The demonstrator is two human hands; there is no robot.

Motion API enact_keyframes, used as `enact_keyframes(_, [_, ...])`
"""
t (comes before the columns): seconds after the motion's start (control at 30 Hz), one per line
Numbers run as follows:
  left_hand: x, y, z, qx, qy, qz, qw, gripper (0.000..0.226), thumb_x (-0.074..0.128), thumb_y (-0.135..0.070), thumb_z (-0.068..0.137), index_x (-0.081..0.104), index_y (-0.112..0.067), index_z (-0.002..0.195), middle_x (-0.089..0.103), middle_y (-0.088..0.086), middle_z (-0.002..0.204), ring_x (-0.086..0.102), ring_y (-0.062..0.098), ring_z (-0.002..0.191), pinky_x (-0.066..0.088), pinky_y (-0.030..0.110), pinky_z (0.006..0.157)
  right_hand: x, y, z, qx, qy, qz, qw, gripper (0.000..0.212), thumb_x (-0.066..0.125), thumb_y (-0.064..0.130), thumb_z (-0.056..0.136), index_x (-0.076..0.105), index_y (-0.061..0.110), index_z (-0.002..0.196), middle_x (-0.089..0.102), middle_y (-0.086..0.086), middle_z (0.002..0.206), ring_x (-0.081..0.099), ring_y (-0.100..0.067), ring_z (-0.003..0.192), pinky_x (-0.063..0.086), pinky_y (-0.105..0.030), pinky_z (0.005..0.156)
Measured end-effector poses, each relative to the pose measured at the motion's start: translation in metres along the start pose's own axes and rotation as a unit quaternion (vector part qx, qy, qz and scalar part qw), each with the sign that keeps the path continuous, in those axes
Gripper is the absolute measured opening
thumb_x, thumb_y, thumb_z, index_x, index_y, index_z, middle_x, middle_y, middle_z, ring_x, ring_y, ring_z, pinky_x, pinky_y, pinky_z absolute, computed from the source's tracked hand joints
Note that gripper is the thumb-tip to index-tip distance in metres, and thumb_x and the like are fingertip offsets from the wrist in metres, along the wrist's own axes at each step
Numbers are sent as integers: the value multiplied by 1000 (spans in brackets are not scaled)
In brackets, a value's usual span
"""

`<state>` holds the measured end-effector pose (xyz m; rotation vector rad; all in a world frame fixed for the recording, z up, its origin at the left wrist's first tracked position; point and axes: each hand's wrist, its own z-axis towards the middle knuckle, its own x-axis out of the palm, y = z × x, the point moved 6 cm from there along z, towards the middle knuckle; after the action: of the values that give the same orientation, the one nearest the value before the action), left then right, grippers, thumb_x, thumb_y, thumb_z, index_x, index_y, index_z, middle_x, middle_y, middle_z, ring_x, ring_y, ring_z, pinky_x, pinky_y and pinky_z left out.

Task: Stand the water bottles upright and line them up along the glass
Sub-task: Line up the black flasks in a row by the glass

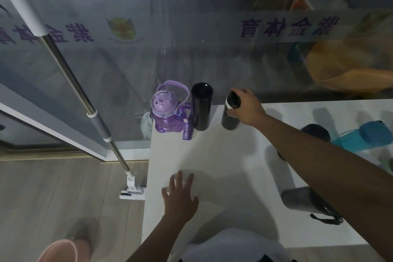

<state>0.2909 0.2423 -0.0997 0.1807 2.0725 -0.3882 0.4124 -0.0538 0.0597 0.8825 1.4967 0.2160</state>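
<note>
A purple bear-shaped bottle (164, 112) with a strap stands at the white table's far left corner, against the glass wall (191, 59). A tall black bottle (201, 109) stands upright right beside it. My right hand (246, 107) grips the top of a black bottle with a white band (230, 118), upright, a small gap to the right of the tall one. My left hand (180, 198) rests flat on the table (223, 166), fingers spread, holding nothing. To the right, a teal bottle (365, 135), a dark bottle (315, 133) and a grey bottle (306, 201) lie on their sides, partly behind my right arm.
A mop handle (70, 74) leans against the glass to the left of the table, its head (131, 192) on the wooden floor. A pink round object (61, 251) sits at the bottom left. My white shirt (229, 247) touches the table's near edge.
</note>
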Motion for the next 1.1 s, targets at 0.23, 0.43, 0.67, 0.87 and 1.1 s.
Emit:
enact_keyframes(0.23, [-1, 3, -2, 13, 24, -8, 1000, 78, 47, -57, 89, 4, -41, 152, -5, -1, 164, -2, 29, 150, 13, 58, 119, 1, -4, -1, -3, 14, -1, 1000, 85, 78, 28, 72, 33, 27, 143, 33, -4, 147, 41, -30, 129, 42, -44, 103])
enact_keyframes(0.43, [-28, -4, 6, 33, 24, -51, 998, 80, 54, -52, 87, 7, -41, 151, 1, 2, 163, 4, 32, 150, 15, 54, 118, -20, 3, -45, -8, -48, 66, 997, 75, 77, 40, 70, 38, 32, 134, 42, 2, 137, 43, -20, 125, 42, -45, 103])
enact_keyframes(0.67, [-63, -55, 16, 131, 1, -75, 989, 78, 54, -49, 88, 9, -39, 152, 1, 3, 164, 3, 30, 150, 12, 46, 121, -53, -17, -157, 62, -88, 21, 994, 58, 64, 44, 83, 41, 34, 136, 35, 7, 149, 37, -15, 133, 32, -37, 111])
enact_keyframes(0.87, [-69, -131, 12, 232, 23, -110, 966, 77, 54, -45, 89, 9, -40, 152, 1, -1, 164, 0, 27, 150, 10, 45, 121, -97, -43, -235, 125, -162, 34, 978, 43, 66, 32, 85, 50, 33, 125, 49, 14, 123, 47, -8, 112, 34, -25, 93])
enact_keyframes(1.1, [-86, -219, -13, 297, 7, -119, 947, 75, 54, -47, 91, 11, -39, 151, 7, -5, 163, 3, 24, 151, 11, 45, 121, -136, -137, -244, 204, -183, 34, 961, 43, 63, 35, 86, 51, 18, 123, 56, -4, 123, 51, -19, 100, 41, -33, 89])
